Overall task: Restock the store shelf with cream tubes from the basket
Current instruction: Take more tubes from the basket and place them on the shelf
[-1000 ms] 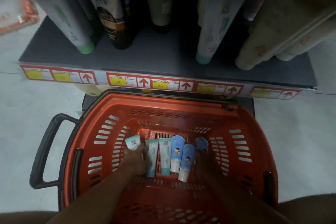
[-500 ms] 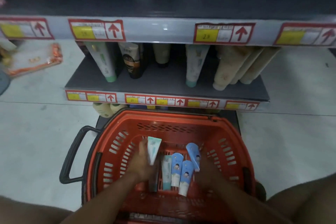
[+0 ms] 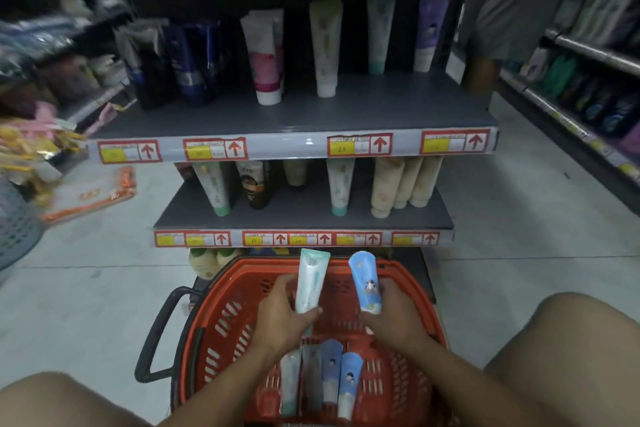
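Note:
An orange basket (image 3: 221, 315) sits on the floor in front of me, below the grey store shelf (image 3: 301, 218). My left hand (image 3: 280, 319) grips a white-and-teal cream tube (image 3: 311, 282), held upright above the basket. My right hand (image 3: 394, 315) grips a blue cream tube (image 3: 365, 282) with a cartoon print, also upright. Several more tubes (image 3: 322, 380), teal and blue, lie side by side on the basket floor beneath my wrists. An upper shelf (image 3: 294, 121) carries standing tubes and has bare grey board at its front.
Tall tubes and bottles stand on both shelves behind red-framed price tags (image 3: 360, 144). A person's legs (image 3: 498, 10) stand at the right end of the shelf. A grey basket (image 3: 17, 229) and packaged goods (image 3: 90, 194) lie on the left floor. My knees flank the orange basket.
Both hands have lifted out of the basket, each raising its tube toward the shelf. The view has tilted up, bringing the upper shelf and the aisle into sight.

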Demonstrator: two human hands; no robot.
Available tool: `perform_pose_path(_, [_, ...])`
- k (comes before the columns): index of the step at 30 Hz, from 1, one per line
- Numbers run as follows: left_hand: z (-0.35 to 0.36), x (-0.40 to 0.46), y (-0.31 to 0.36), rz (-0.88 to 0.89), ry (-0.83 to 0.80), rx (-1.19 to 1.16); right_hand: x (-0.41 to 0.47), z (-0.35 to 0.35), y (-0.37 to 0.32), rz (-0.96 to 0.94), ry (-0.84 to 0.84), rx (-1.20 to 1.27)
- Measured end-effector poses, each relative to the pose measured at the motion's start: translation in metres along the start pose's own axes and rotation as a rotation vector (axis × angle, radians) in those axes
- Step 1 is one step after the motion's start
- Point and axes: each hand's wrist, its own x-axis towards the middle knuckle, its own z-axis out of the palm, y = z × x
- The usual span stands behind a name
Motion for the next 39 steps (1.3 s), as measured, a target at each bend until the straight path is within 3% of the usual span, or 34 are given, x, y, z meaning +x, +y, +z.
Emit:
perform_pose_path(21, [-0.048, 0.012, 0.251, 0.414, 0.251, -0.297, 0.014, -0.192, -0.138, -0.451, 0.629, 0.208])
perform_pose_path(28, [-0.066, 0.045, 0.325, 0.514, 0.306, -0.262, 0.057, -0.251, -0.167, -0.43, 0.735, 0.16])
perform_pose_path(39, [-0.049, 0.108, 0.358, 0.432, 0.31, -0.192, 0.112, -0.271, -0.165, -0.286, 0.702, 0.073])
